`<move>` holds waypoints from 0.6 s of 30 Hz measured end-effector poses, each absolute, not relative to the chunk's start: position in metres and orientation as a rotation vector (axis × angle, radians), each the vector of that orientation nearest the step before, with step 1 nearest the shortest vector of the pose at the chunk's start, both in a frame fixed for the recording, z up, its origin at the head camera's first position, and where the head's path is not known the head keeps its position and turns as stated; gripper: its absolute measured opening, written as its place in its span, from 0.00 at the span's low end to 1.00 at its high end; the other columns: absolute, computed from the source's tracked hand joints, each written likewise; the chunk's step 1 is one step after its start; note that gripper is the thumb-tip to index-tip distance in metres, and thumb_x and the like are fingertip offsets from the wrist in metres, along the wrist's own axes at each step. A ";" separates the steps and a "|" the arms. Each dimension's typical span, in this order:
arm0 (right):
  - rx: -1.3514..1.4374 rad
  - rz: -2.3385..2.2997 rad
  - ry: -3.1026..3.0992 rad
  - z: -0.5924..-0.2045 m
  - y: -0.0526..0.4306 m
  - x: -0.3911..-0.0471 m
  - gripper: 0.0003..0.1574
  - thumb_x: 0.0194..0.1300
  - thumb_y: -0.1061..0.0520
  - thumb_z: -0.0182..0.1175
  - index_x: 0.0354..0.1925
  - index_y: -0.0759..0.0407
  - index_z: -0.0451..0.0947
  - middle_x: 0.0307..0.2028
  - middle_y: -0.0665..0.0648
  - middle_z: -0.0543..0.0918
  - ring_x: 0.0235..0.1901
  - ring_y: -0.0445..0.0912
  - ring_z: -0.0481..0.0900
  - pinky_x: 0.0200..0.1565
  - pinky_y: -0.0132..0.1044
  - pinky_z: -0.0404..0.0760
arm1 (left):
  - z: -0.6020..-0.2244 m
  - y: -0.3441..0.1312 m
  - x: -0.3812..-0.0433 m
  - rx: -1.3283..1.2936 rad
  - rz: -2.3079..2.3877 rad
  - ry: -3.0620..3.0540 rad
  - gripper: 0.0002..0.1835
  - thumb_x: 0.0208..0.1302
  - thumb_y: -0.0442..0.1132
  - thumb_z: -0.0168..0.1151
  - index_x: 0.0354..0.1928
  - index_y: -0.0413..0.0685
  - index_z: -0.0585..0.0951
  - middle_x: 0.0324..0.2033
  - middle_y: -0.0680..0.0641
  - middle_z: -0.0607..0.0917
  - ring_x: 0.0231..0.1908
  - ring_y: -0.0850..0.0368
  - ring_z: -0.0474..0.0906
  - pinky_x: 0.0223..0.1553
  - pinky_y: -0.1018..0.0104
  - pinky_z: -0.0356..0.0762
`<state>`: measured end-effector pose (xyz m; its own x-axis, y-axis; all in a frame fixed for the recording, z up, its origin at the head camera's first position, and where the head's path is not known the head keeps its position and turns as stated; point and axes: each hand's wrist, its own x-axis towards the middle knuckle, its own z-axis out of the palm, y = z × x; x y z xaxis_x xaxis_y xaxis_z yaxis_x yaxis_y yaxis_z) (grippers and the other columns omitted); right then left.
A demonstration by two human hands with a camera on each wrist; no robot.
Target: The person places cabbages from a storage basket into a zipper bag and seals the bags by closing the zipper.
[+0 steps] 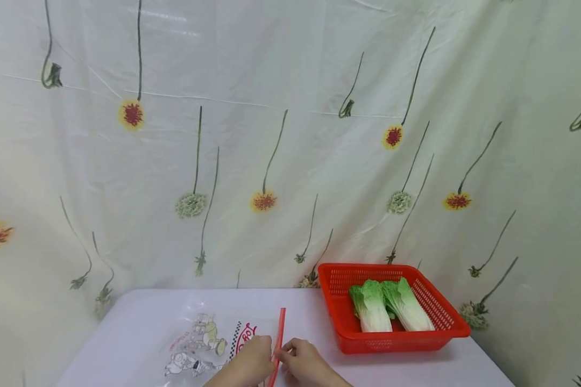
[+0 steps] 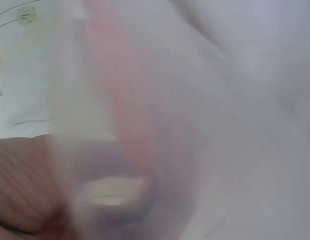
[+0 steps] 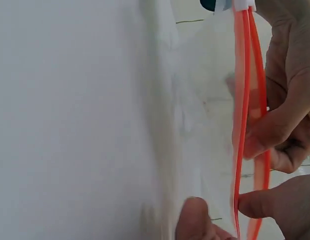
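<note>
A clear plastic zip bag (image 1: 198, 336) with cartoon prints lies flat on the white table, its red zip edge (image 1: 281, 325) towards the right. My left hand (image 1: 255, 359) pinches the zip edge from the left side. Opposite it, my right hand (image 1: 305, 363) grips the same edge between thumb and fingers. In the right wrist view two red strips (image 3: 242, 100) stand slightly apart, with a white slider (image 3: 243, 4) at their upper end. Blurred bag film (image 2: 234, 150) covers most of the left wrist view, partly veiling the left hand (image 2: 30, 185).
A red plastic basket (image 1: 392, 342) stands at the table's right, holding two heads of Chinese cabbage (image 1: 374, 309). Behind the white table (image 1: 130, 322) hangs a pale curtain (image 1: 295, 161) with a flower print.
</note>
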<state>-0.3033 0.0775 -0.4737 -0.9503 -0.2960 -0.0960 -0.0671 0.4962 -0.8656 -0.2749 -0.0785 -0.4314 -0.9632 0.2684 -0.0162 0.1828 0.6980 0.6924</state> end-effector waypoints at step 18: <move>-0.352 -1.717 2.534 -0.478 0.064 -0.325 0.08 0.55 0.65 0.68 0.25 0.64 0.77 0.15 0.53 0.80 0.12 0.37 0.74 0.17 0.32 0.79 | -0.340 -0.127 -0.246 0.072 1.140 3.505 0.08 0.54 0.28 0.60 0.23 0.44 0.72 0.12 0.52 0.72 0.16 0.61 0.64 0.18 0.70 0.61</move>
